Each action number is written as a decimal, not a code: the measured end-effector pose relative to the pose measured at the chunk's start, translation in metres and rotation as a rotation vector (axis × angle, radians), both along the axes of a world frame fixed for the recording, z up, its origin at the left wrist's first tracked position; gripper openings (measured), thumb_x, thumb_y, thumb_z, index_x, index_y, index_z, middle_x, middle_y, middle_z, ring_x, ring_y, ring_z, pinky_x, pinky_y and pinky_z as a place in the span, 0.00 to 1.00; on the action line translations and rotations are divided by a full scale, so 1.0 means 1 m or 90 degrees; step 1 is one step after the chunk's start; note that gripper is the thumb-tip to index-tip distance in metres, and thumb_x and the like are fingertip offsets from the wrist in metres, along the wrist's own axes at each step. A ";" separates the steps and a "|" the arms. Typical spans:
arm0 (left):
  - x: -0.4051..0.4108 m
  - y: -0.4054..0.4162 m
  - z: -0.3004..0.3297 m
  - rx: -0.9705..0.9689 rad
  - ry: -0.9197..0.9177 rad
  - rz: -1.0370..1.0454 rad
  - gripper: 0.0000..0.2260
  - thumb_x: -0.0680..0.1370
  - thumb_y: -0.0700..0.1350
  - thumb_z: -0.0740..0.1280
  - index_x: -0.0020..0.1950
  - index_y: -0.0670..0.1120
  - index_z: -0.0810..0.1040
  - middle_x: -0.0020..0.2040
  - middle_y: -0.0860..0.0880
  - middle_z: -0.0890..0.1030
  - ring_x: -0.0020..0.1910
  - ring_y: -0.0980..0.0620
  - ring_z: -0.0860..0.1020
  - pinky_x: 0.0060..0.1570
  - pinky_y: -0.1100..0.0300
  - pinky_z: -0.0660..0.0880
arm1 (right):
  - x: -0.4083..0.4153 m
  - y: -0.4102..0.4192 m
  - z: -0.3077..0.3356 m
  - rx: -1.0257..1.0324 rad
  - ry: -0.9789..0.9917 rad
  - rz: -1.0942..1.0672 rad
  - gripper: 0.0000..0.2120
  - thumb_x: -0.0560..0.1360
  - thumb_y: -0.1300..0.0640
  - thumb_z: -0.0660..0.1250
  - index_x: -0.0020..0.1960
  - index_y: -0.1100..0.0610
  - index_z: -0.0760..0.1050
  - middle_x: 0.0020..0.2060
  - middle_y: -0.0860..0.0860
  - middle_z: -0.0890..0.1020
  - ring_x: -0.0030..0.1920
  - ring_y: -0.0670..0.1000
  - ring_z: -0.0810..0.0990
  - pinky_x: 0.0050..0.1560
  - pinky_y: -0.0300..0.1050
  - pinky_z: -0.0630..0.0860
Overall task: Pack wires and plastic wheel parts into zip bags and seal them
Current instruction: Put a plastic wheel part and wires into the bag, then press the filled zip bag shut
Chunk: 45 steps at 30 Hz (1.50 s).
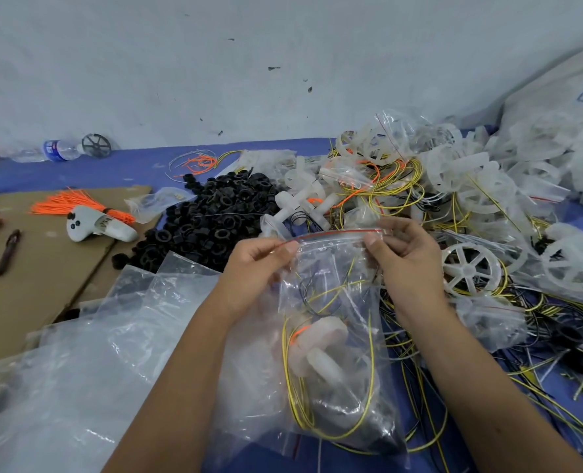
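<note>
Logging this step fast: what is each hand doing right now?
Left hand: pinches the zip bag at its top strip.
Right hand: pinches the same strip's other end.

Centre of frame: clear plastic zip bag with a red seal strip, held up by its top edge. Left hand pinches the strip's left end, right hand pinches the right end. Inside the bag, yellow wires loop round a translucent white plastic wheel part. Upper centre: heap of small black plastic rings. Right side: pile of white wheels and tangled wires. Left: brown cardboard sheet carrying an orange wire bundle.
</note>
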<state>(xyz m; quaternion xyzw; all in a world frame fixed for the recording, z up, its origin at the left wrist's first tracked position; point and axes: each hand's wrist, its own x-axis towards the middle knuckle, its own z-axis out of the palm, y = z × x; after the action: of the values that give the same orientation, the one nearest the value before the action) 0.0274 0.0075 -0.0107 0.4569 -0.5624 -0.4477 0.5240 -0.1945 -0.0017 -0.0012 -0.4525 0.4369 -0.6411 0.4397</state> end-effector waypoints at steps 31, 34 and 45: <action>0.008 0.002 0.009 0.123 0.255 0.082 0.12 0.80 0.39 0.69 0.36 0.44 0.75 0.34 0.48 0.80 0.30 0.55 0.76 0.32 0.63 0.75 | -0.005 0.005 0.002 0.130 0.027 0.178 0.09 0.81 0.62 0.66 0.49 0.69 0.79 0.34 0.60 0.83 0.26 0.53 0.80 0.27 0.42 0.76; 0.012 0.003 0.013 0.092 0.297 0.045 0.11 0.75 0.42 0.70 0.35 0.45 0.73 0.36 0.49 0.79 0.35 0.53 0.77 0.42 0.59 0.73 | -0.002 0.005 0.004 0.100 0.024 0.141 0.08 0.80 0.62 0.67 0.49 0.67 0.79 0.32 0.56 0.82 0.27 0.50 0.80 0.31 0.43 0.79; 0.007 0.003 0.011 0.032 0.237 0.064 0.07 0.76 0.46 0.70 0.38 0.49 0.80 0.39 0.48 0.82 0.35 0.54 0.78 0.35 0.62 0.75 | -0.003 0.003 0.004 0.039 -0.022 0.114 0.14 0.82 0.55 0.64 0.41 0.53 0.83 0.34 0.55 0.84 0.34 0.51 0.81 0.39 0.46 0.77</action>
<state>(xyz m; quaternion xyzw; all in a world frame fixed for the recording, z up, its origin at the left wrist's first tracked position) 0.0348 0.0103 0.0001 0.4066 -0.4207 -0.5121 0.6289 -0.1970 0.0017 0.0029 -0.4650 0.4063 -0.5936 0.5162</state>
